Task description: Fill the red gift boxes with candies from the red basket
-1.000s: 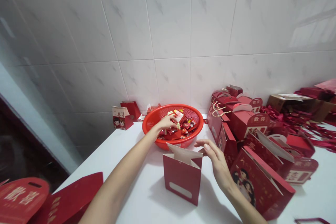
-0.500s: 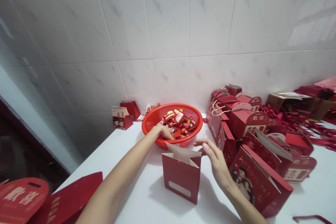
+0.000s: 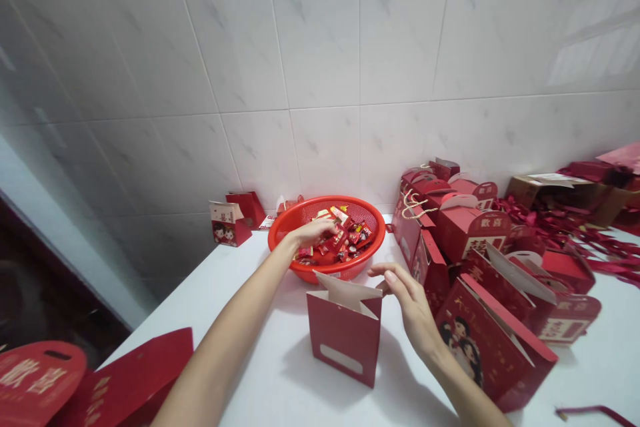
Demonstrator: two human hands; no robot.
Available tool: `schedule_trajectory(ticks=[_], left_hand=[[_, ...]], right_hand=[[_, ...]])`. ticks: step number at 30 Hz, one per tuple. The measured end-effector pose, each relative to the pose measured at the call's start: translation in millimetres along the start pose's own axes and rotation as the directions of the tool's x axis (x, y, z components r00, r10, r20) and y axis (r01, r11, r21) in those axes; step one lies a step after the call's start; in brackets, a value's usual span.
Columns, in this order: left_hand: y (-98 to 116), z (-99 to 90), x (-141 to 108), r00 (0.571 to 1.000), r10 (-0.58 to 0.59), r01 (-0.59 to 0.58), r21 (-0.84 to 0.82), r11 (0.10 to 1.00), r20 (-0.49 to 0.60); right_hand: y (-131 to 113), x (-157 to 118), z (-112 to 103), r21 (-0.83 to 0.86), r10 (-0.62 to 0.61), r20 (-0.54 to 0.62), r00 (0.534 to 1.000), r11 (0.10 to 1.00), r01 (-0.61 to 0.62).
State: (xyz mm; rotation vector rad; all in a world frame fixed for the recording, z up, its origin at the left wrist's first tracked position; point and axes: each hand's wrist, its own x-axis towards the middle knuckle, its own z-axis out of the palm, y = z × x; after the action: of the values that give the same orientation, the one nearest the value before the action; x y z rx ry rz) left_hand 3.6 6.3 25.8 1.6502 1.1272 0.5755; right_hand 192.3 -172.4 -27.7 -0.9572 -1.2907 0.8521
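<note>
My left hand (image 3: 319,230) is over the candies in the red plastic basket (image 3: 283,240), its fingers closed around a red-wrapped candy (image 3: 339,237). Several red and yellow wrapped sweets lie below it. In front of the basket a red paper bag (image 3: 344,333) stands upright on the white table (image 3: 270,373), its top open. My right hand (image 3: 404,290) is at the bag's upper right edge, the fingertips touching its side; part of the fingers is hidden behind the bag.
Filled-looking red gift boxes (image 3: 473,230) and larger red bags (image 3: 493,347) crowd the right side. Red ribbons (image 3: 575,227) lie beyond them near a cardboard box (image 3: 545,193). Two small bags (image 3: 230,221) stand at the back left; red boxes (image 3: 135,373) fill the front left corner.
My left hand has risen from among the sweets and moved slightly back, now with a red candy at its fingers. My right hand and the paper bag stay in place.
</note>
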Motion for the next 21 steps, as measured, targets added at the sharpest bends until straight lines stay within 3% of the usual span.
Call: schedule_trajectory(ticks=[5,10,12,14,16,21], left_hand=[[9.8,5.8,-7.5,0.999,0.038,-0.037,-0.079,0.996,0.01],[38.0,25.9,-22.0,0.985,0.14,-0.127,-0.124,0.984,0.103],[51.1,38.1,-29.9,0.943,0.221,-0.199,-0.11,0.974,0.249],[61.6,50.8,-37.5,0.861,0.297,-0.288,-0.084,0.954,0.413],[68.0,61.8,-44.1,0.804,0.332,-0.358,-0.043,0.933,0.494],[71.2,73.8,-56.1,0.814,0.312,-0.446,0.185,0.876,0.489]], right_hand=[[3.6,1.5,-0.2,0.029,0.007,-0.016,1.0,1.0,-0.006],[7.5,5.1,2.3,0.183,0.128,-0.051,0.99,0.976,-0.117],[9.1,5.8,4.4,0.262,0.179,-0.059,0.982,0.952,-0.158],[11.0,5.7,6.2,0.347,0.221,-0.063,0.973,0.919,-0.186],[13.1,5.5,6.6,0.431,0.267,-0.058,0.962,0.876,-0.217],[15.6,6.4,2.1,0.533,0.32,-0.032,0.947,0.807,-0.254]])
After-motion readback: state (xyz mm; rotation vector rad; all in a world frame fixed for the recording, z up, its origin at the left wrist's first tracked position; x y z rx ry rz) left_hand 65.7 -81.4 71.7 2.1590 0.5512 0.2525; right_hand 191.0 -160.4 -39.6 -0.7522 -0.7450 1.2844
